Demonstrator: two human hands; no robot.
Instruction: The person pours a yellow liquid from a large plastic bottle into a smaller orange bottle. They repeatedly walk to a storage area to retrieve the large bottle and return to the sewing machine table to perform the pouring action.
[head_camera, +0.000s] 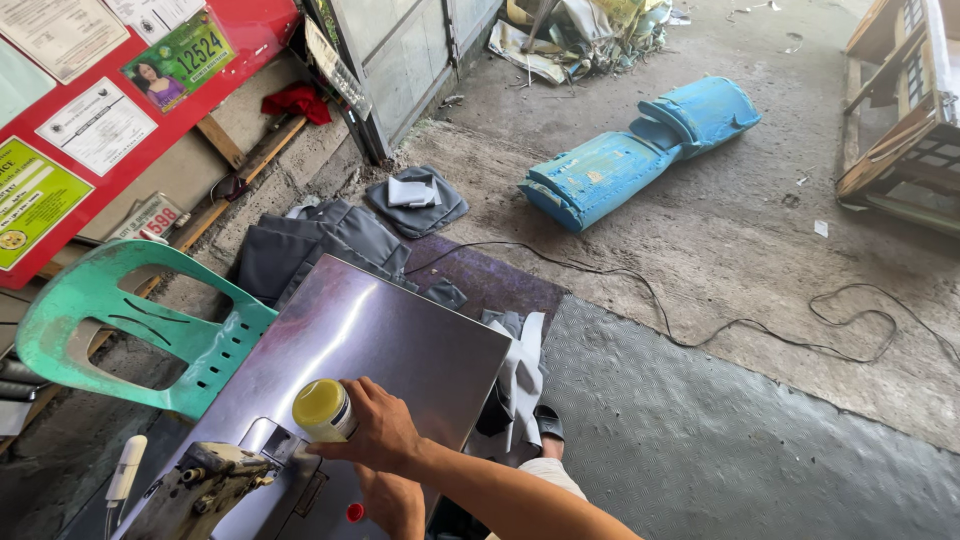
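Steel table (400, 340) bears one yellow-capped bottle (323, 410) gripped by right hand (378, 428); left hand's (395, 503) grip unclear.

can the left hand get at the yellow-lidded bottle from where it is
Probably yes. The left hand sits low at the near edge of the metal table, just under the right hand, which already grips the yellow-lidded bottle. Only the right hand's wrist lies between them.

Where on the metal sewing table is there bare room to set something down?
The metal table top is bare from the yellow-lidded bottle to its far edge by the grey fabric pile. It is crowded near the sewing machine, where the right hand grips the bottle and the left hand sits.
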